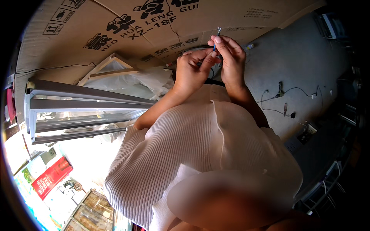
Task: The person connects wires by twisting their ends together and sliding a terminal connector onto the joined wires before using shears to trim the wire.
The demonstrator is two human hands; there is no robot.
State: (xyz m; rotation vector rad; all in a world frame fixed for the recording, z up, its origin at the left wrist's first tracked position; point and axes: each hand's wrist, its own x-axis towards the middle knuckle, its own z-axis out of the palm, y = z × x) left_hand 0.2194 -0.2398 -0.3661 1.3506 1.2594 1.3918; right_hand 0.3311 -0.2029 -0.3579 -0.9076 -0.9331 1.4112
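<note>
In front of my chest I hold a thin blue wire [214, 48] with a small metal crimp terminal [219, 29] at its upper end. My right hand [233, 61] pinches it just below the terminal, between thumb and fingers. Lower down, my left hand [192, 73] is closed, with thumb and forefinger pinched at the blue wire's lower end. The two hands are close together, fingertips almost meeting. Where the rest of the wire runs is hidden behind the fingers.
A large printed cardboard box [216, 15] stands beyond my hands. To the left are grey-framed glass panels [92, 104] and a wooden frame [111, 73] with clear plastic sheeting [148, 79]. Black cables [304, 90] and a small red-handled tool [285, 109] lie on the floor at right.
</note>
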